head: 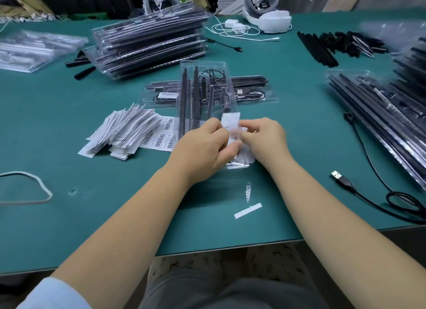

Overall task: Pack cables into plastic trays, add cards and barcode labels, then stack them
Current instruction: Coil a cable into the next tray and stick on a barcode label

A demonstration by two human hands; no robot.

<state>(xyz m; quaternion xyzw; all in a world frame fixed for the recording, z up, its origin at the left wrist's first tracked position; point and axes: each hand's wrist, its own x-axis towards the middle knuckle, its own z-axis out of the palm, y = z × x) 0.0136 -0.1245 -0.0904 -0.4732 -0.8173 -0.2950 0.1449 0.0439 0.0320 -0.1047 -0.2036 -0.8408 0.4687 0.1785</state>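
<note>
At the centre of the green surface (pixel 96 207) lies a clear tray (pixel 204 89) packed with black cables. Over its near end, the left hand (pixel 202 145) and right hand (pixel 265 138) each pinch a white card (pixel 230 121), probably seating it. At nine o'clock lie barcode labels (pixel 159 139), print unreadable. Filled trays (pixel 149 41) stack at eleven.

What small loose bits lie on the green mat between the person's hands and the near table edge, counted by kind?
White cord loop: 1
White paper strip: 1
Small clear sachet: 1
Black USB cable: 1
Total: 4
</note>
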